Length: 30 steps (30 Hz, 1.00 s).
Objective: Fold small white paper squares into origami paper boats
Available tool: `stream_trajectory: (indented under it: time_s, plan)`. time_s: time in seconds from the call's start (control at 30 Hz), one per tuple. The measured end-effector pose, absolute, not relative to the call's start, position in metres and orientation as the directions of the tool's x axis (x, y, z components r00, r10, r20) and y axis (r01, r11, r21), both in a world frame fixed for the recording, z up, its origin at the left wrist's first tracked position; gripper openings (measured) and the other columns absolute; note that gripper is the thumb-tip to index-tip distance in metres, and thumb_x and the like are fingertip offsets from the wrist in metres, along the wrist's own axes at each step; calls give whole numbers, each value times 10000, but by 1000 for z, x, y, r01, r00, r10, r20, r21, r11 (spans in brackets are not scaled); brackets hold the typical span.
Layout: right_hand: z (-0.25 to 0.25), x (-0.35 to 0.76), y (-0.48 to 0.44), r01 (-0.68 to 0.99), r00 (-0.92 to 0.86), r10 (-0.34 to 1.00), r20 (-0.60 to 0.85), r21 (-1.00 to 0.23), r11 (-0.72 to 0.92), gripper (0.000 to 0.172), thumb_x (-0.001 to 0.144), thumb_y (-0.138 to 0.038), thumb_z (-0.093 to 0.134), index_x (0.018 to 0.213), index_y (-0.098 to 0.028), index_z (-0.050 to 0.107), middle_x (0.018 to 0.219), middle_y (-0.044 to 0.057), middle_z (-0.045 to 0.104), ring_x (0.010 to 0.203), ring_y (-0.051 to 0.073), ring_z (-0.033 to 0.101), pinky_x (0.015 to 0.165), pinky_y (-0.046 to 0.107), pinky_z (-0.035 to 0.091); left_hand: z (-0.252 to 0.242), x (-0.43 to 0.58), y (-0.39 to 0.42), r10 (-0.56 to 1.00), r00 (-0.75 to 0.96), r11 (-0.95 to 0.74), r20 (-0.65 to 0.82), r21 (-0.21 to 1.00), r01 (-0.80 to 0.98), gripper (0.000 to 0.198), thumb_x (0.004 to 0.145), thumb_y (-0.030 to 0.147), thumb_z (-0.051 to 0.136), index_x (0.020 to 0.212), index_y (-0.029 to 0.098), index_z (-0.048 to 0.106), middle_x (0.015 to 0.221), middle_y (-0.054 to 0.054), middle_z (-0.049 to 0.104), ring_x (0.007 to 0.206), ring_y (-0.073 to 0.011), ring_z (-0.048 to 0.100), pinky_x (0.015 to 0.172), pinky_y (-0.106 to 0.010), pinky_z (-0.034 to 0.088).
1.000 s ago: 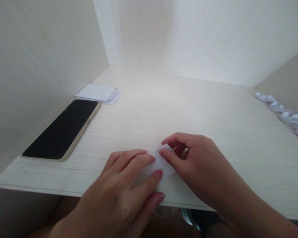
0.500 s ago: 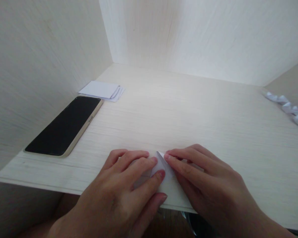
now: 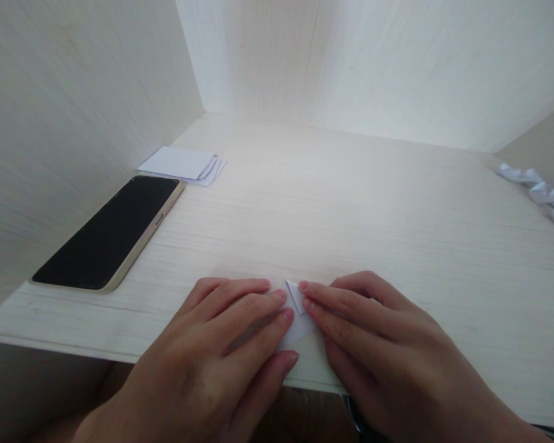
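A small piece of white paper (image 3: 297, 330) lies on the table near its front edge, one triangular flap folded over. My left hand (image 3: 231, 338) holds the paper's left part down with its fingertips, fingers bent and close together. From the other side, my right hand (image 3: 378, 338) presses the folded flap with the tips of its index and middle fingers, its thumb tucked beneath. Much of the paper is hidden under both hands.
A phone (image 3: 108, 234) with a dark screen and beige case lies at the left. Behind it is a stack of white paper pieces (image 3: 178, 162). Several small folded white papers (image 3: 538, 191) sit in a row at the far right. Pale walls (image 3: 277, 61) enclose the table (image 3: 332, 209).
The flap that stood up is now folded down flat, with my right fingers pressing on it. The view has shifted slightly, so the phone and paper stack appear further left.
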State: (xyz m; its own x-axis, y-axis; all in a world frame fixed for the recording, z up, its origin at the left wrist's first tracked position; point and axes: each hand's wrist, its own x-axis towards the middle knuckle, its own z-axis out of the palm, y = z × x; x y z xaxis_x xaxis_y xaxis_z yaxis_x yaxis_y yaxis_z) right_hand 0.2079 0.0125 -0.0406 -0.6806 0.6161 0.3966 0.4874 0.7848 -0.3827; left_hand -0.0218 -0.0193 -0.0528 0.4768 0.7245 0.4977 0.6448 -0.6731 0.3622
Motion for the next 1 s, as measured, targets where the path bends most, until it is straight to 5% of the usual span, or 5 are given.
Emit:
stream_trajectory:
  time_s: [0.57,1.0]
  plan:
    - [-37,206,12,506,-654,646,394,-406,761,278,914,-44,615,1142,-129,751,1159,128,783,942,229,691,816,345,658,-53,-23,-21,743,496,-661,448,382,645,274,981,109,610,1239,179,668,1274,-54,706,1216,-204,601,1063,-353,531]
    - [-37,205,13,526,-674,645,360,-379,761,248,938,-52,566,1067,-175,738,1137,91,784,924,232,673,795,382,634,-51,-17,-18,689,587,-713,424,256,652,314,1033,123,536,1337,112,614,1329,-81,704,1233,-235,586,1048,-414,473]
